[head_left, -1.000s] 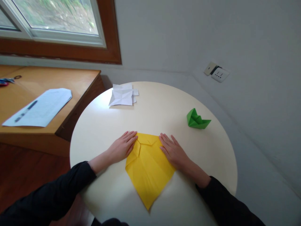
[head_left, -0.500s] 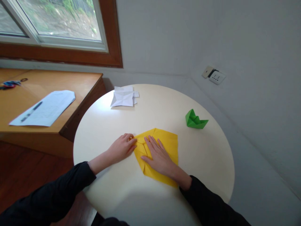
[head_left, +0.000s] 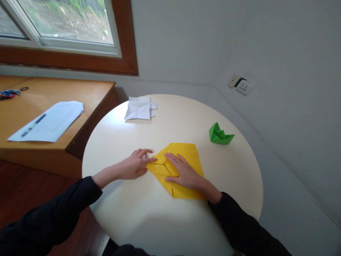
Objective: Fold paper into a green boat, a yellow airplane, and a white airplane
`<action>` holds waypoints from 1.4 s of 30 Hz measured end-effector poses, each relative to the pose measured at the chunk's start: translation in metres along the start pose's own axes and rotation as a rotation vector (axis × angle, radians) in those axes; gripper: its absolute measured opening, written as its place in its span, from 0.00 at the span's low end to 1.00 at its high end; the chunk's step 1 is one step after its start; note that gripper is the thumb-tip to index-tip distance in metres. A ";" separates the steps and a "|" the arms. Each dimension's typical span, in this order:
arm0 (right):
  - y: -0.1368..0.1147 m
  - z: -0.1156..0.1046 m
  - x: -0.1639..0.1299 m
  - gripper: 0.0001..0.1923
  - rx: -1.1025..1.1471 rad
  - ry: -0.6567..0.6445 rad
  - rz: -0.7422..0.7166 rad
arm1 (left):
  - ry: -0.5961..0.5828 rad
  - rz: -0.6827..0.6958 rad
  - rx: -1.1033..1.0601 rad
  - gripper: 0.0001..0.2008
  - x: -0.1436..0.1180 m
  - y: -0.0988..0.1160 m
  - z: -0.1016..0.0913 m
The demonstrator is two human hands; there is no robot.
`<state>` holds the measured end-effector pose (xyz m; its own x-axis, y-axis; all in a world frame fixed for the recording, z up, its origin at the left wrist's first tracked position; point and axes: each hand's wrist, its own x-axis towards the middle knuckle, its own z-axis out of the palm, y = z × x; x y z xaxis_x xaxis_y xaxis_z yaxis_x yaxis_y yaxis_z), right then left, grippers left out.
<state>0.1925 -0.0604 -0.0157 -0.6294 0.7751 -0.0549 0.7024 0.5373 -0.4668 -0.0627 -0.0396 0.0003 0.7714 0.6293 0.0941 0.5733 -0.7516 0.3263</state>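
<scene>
A sheet of yellow paper (head_left: 186, 151), folded to a point on its left side, lies flat on the round white table (head_left: 170, 220). Crease lines and folded edges show on its left half. My right hand (head_left: 185, 174) rests on the paper with fingers spread, covering part of its middle. At the paper's left tip is my left hand (head_left: 134, 164), fingers apart, one fingertip touching the tip. Its thumb is hard to make out. A folded green paper boat (head_left: 220, 135) stands on the table to the right, apart from both hands.
Several folded white papers (head_left: 139, 109) lie at the table's far edge. On the wooden desk (head_left: 93, 92) to the left are printed sheets (head_left: 58, 121), a pen (head_left: 33, 125) and scissors (head_left: 10, 94). A wall socket (head_left: 244, 86) is at the right.
The yellow paper has turned slightly, its left tip now reaching further left. My left hand has shifted a little left and its fingers have spread. My right hand stays flat on the paper.
</scene>
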 end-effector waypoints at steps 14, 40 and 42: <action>0.034 -0.036 0.012 0.31 0.307 -0.059 -0.029 | 0.005 0.144 -0.088 0.22 0.013 -0.007 0.015; 0.049 -0.040 0.026 0.27 0.401 -0.001 -0.022 | 0.139 0.225 0.098 0.19 0.024 -0.005 0.027; 0.048 -0.040 0.026 0.25 0.400 0.004 -0.023 | 0.170 0.262 0.148 0.18 0.026 -0.005 0.027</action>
<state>0.2230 -0.0013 -0.0037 -0.6417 0.7661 -0.0372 0.5028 0.3835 -0.7747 -0.0382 -0.0246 -0.0244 0.8479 0.4256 0.3161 0.4050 -0.9048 0.1318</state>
